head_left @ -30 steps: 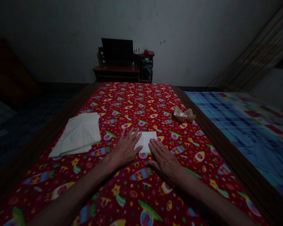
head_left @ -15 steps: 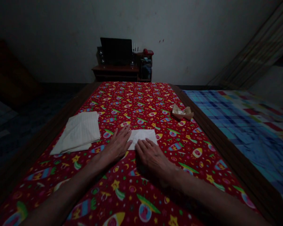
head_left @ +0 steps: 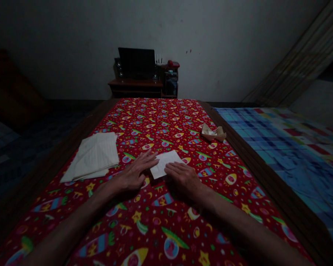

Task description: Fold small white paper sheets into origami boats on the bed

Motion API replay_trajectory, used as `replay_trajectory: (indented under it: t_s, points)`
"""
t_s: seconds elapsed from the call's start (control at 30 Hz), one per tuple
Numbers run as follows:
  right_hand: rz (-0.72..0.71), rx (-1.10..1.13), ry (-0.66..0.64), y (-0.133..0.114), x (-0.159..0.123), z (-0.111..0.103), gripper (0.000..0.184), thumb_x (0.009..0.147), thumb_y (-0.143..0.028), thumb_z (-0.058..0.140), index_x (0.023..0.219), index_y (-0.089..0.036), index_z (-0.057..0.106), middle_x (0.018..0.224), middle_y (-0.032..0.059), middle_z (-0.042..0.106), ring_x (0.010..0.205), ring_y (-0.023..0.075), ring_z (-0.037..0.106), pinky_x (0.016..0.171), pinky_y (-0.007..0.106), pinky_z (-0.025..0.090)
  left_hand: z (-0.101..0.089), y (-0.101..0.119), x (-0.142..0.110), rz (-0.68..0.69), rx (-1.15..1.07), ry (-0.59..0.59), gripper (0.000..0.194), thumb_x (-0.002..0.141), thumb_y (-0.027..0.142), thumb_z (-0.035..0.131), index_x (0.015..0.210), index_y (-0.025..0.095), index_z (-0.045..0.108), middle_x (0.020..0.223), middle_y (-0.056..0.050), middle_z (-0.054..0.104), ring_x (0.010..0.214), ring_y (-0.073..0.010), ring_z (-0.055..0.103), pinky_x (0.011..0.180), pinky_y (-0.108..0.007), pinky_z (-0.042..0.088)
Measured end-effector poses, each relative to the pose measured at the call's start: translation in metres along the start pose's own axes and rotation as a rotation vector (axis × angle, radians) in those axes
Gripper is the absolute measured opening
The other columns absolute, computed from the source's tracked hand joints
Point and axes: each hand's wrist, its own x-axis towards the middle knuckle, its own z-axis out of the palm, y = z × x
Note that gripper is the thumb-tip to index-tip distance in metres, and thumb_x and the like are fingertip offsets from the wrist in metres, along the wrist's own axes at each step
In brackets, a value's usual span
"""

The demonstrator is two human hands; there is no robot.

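A small folded white paper [head_left: 163,162] lies turned at an angle on the red patterned cloth [head_left: 166,122], between my two hands. The fingers of my left hand [head_left: 137,170] are stretched out, and their tips touch the paper's left edge. On the other side, my right hand [head_left: 184,177] has its fingers together over the right front edge of the sheet, with its thumb hidden below. Left of my hands rests a stack of white paper sheets [head_left: 93,157] with faint lines on them. A brown folded paper boat [head_left: 214,133] sits near the cloth's right edge.
Beyond the cloth, a low desk [head_left: 136,88] bears a dark monitor [head_left: 137,62], with speakers and a red telephone [head_left: 173,64] nearby. On the right lies a blue checked sheet [head_left: 266,147]. A brown border [head_left: 255,162] runs along the cloth's side.
The folded paper has turned from lying straight to lying at an angle. My right hand has shifted slightly right, and my left fingers have slid to the paper's left edge.
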Motion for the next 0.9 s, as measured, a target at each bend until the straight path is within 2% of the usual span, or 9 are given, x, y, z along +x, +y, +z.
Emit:
replay_trajectory:
  t_s: [0.07,0.2,0.33,0.43,0.53,0.6,0.7,0.77,0.9]
  points:
    - [-0.058,0.130,0.102,0.010,-0.007,0.000,0.025,0.091,-0.015,0.041,0.108,-0.016,0.060,0.112,0.0078,0.067,0.107,0.0154,0.060,0.097,0.034,0.044,-0.006,0.005,-0.004,-0.008,0.026,-0.020,0.069,0.072,0.004,0.044,0.138,0.020,0.037,0.148,-0.006,0.032,0.140,-0.0245,0.016,0.110,-0.051,0.026]
    - [-0.047,0.279,0.092,0.023,-0.012,0.004,0.023,0.089,-0.021,0.048,0.106,-0.019,0.063,0.113,0.0073,0.067,0.109,0.0146,0.059,0.099,0.038,0.041,0.000,0.007,-0.004,0.012,0.066,0.009,0.053,0.078,0.008,0.046,0.128,0.024,0.051,0.135,-0.004,0.051,0.134,-0.0221,0.034,0.110,-0.053,0.024]
    - [-0.028,0.185,0.055,0.025,-0.014,0.001,0.017,0.087,-0.024,0.052,0.097,-0.020,0.065,0.109,0.0096,0.068,0.104,0.0176,0.061,0.091,0.038,0.044,0.006,0.016,-0.001,0.101,0.110,0.085,0.036,0.082,0.007,0.045,0.112,0.018,0.061,0.118,-0.008,0.064,0.116,-0.0204,0.053,0.104,-0.045,0.037]
    - [-0.020,0.100,0.037,0.019,-0.023,-0.004,0.018,0.090,-0.021,0.048,0.097,-0.020,0.064,0.103,0.0088,0.068,0.101,0.0179,0.059,0.085,0.035,0.044,0.007,0.035,0.000,0.115,0.160,0.119,0.023,0.087,0.012,0.044,0.100,0.014,0.063,0.104,-0.009,0.067,0.099,-0.0208,0.060,0.087,-0.037,0.048]
    - [-0.008,0.098,0.040,0.012,-0.036,-0.008,0.021,0.091,-0.017,0.045,0.101,-0.019,0.063,0.092,0.0080,0.067,0.092,0.0174,0.057,0.079,0.033,0.045,0.006,0.052,0.001,0.057,0.182,0.054,0.017,0.089,0.020,0.047,0.091,0.015,0.063,0.091,-0.007,0.067,0.084,-0.0211,0.060,0.070,-0.033,0.049]
    - [0.013,0.128,0.054,0.008,-0.044,-0.011,0.019,0.090,-0.018,0.046,0.099,-0.018,0.064,0.087,0.0077,0.065,0.084,0.0169,0.056,0.072,0.031,0.046,0.006,0.059,0.002,0.024,0.184,0.011,0.014,0.088,0.021,0.049,0.088,0.016,0.063,0.088,-0.006,0.066,0.081,-0.0218,0.059,0.068,-0.034,0.047]
    - [0.090,0.196,0.058,0.005,-0.049,-0.015,0.018,0.090,-0.021,0.048,0.091,-0.018,0.066,0.082,0.0066,0.064,0.075,0.0154,0.055,0.065,0.028,0.045,0.008,0.059,0.002,-0.009,0.121,-0.002,0.014,0.086,0.017,0.050,0.090,0.018,0.063,0.091,-0.006,0.065,0.085,-0.0213,0.058,0.073,-0.034,0.046]
    - [0.191,0.276,0.036,0.002,-0.049,-0.020,0.019,0.090,-0.022,0.048,0.088,-0.018,0.067,0.082,0.0063,0.064,0.074,0.0148,0.056,0.064,0.026,0.045,0.010,0.053,0.002,-0.052,-0.001,0.023,0.015,0.086,0.017,0.050,0.089,0.019,0.064,0.090,-0.005,0.066,0.085,-0.0195,0.059,0.074,-0.031,0.046]
    - [0.425,0.441,-0.023,-0.003,-0.044,-0.025,0.020,0.089,-0.023,0.049,0.081,-0.018,0.067,0.080,0.0045,0.064,0.070,0.0134,0.058,0.062,0.023,0.044,0.015,0.039,0.004,-0.268,-0.349,0.099,0.013,0.083,0.020,0.055,0.081,0.019,0.069,0.082,-0.002,0.069,0.074,-0.0146,0.063,0.068,-0.024,0.047]
